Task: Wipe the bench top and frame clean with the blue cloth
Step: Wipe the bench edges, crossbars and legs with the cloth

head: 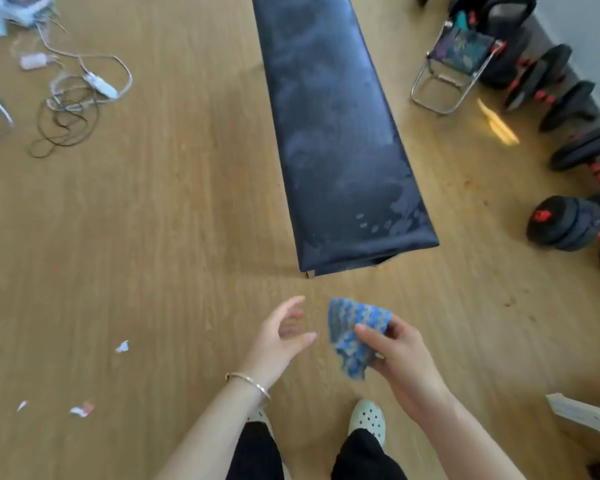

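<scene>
Nearest, the right hand (400, 355) pinches the bunched blue cloth (354, 336) above the floor; the left hand (284, 332) beside it is open, holding nothing. Beyond, the bench top (336, 133) shows patchy smears, so wiping looks unfinished; the frame is barely visible.

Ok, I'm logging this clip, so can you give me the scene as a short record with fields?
setting: wood floor
bench: dark top, smudged, not touched
cloth: blue, bunched, in right hand
left hand: open, empty, bracelet on wrist
right of bench: dumbbells, folding stool
left of bench: cables, paper scraps
</scene>
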